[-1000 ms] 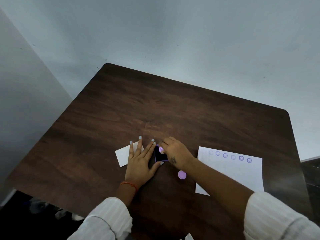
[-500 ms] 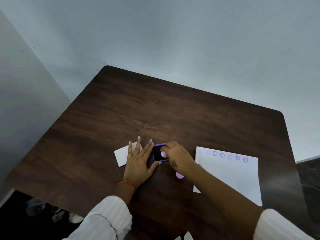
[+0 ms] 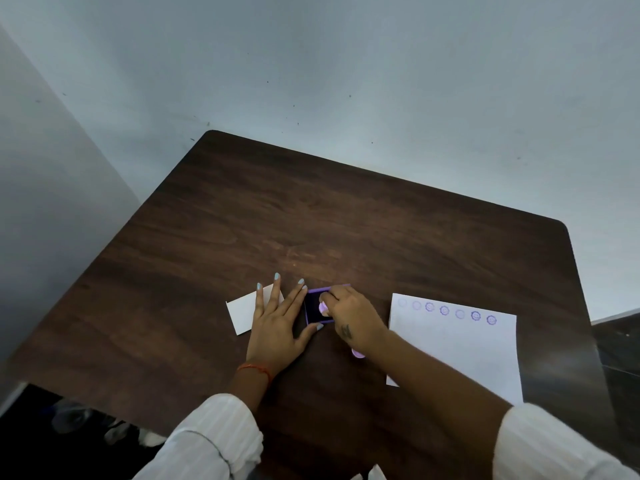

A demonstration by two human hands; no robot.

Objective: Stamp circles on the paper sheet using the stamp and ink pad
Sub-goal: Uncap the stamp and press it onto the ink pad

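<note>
Head view: on the dark wood worktop the ink pad, a small square with a purple rim and dark middle, lies near the front edge. The right hand has its grip closed on the pale purple stamp, pinching it by the fingertips, with the stamp's face down on the pad's dark middle. The left hand lies flat just left of the pad, fingers spread and straight, grip apart and holding nothing; its forefinger and thumb touch the pad's left side. Under those fingers, left of the pad, lies a small white card. Right of the pad, a little apart, lies the paper sheet, with a row of seven purple circles along its far edge, some faint. A purple cap peeps out from under the right wrist, just in front of the pad
</note>
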